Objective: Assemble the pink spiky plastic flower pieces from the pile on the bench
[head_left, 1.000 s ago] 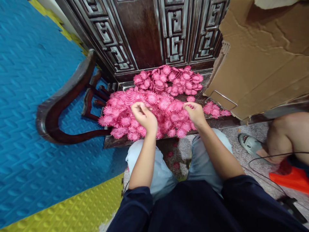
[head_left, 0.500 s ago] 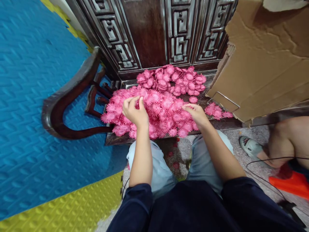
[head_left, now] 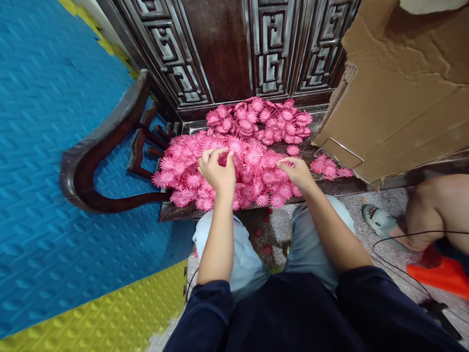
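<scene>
Backrest: dark carved wood panel (head_left: 220, 54) stood behind the seat, with fretwork on both sides of a plain section.
Seat: dark wooden ledge (head_left: 176, 211), its left end meeting a curved armrest (head_left: 75, 171) above blue matting (head_left: 40, 220).
Pink pieces, front: a large heap of spiky, flower-shaped discs (head_left: 252, 156) lay on the seat, directly before the person's knees.
Pink pieces, rear: a second heap (head_left: 264, 116) lay against the backrest; a small cluster (head_left: 326, 166) sat beside the cardboard (head_left: 395, 112) at right.
Left hand (head_left: 219, 172): over the front heap, fingers curled, thumb and forefinger tips close; whether anything was held could not be determined.
Right hand (head_left: 298, 173): at the heap's right side, thumb and forefinger brought near each other; a grip on a disc could not be confirmed.
Floor: reddish bits (head_left: 267, 249) lay between the knees; another person's leg (head_left: 432, 210) was at right.
</scene>
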`<state>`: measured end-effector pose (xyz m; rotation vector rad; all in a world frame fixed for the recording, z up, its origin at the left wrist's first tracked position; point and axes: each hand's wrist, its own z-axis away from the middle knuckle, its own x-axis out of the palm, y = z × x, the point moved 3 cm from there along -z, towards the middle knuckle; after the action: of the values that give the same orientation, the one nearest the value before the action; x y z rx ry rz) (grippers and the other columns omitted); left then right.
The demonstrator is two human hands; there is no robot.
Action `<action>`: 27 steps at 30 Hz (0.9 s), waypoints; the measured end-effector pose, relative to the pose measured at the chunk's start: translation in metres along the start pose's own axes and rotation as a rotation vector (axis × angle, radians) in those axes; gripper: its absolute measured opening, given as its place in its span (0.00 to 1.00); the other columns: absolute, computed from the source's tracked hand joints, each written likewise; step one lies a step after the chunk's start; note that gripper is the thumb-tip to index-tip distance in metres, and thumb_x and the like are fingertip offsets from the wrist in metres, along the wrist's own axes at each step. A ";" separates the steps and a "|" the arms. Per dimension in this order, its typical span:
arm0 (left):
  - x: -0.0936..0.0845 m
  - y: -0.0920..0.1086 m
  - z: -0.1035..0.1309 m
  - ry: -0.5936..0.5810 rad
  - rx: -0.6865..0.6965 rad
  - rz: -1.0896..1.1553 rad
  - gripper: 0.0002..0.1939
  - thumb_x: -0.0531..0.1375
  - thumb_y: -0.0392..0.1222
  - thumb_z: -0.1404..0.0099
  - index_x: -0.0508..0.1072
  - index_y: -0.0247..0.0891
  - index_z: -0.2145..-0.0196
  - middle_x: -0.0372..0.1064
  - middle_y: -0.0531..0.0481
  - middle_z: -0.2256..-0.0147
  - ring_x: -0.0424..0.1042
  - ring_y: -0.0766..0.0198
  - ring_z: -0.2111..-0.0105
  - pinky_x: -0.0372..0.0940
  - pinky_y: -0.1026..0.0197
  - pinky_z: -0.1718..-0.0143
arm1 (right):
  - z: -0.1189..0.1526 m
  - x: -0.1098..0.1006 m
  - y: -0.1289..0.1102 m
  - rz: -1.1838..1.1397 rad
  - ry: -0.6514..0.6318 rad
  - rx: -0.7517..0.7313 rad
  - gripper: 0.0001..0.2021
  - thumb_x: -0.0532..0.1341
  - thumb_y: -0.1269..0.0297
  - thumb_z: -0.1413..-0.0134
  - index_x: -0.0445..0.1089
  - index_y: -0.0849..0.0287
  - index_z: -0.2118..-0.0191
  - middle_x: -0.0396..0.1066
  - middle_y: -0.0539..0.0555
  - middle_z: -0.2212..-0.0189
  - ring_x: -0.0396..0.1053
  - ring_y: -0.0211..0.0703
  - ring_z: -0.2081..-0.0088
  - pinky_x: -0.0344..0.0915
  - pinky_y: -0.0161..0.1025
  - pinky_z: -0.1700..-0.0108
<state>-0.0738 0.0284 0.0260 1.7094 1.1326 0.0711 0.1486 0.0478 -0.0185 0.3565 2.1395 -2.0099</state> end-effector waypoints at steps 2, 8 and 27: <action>0.001 0.002 0.001 -0.015 -0.003 0.001 0.05 0.64 0.38 0.47 0.74 0.41 0.69 0.66 0.49 0.64 0.64 0.57 0.60 0.55 0.51 0.50 | -0.001 -0.001 0.002 0.038 -0.007 -0.011 0.09 0.61 0.61 0.58 0.75 0.62 0.72 0.77 0.55 0.70 0.72 0.46 0.65 0.63 0.43 0.56; 0.001 0.002 0.002 0.002 0.008 -0.008 0.06 0.59 0.37 0.43 0.71 0.39 0.65 0.66 0.51 0.67 0.64 0.62 0.66 0.58 0.56 0.54 | -0.002 -0.003 0.004 0.110 -0.023 -0.031 0.11 0.60 0.61 0.57 0.75 0.64 0.71 0.77 0.56 0.70 0.72 0.46 0.66 0.63 0.41 0.59; 0.021 0.021 0.031 -0.142 0.204 0.054 0.07 0.54 0.37 0.39 0.69 0.39 0.63 0.69 0.51 0.69 0.68 0.63 0.64 0.59 0.59 0.58 | -0.013 -0.006 0.017 0.047 0.049 0.057 0.09 0.63 0.62 0.60 0.75 0.61 0.71 0.77 0.55 0.67 0.72 0.48 0.61 0.63 0.45 0.52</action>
<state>-0.0321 0.0203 0.0183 1.8939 1.0156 -0.1346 0.1593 0.0610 -0.0323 0.4644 2.0847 -2.0606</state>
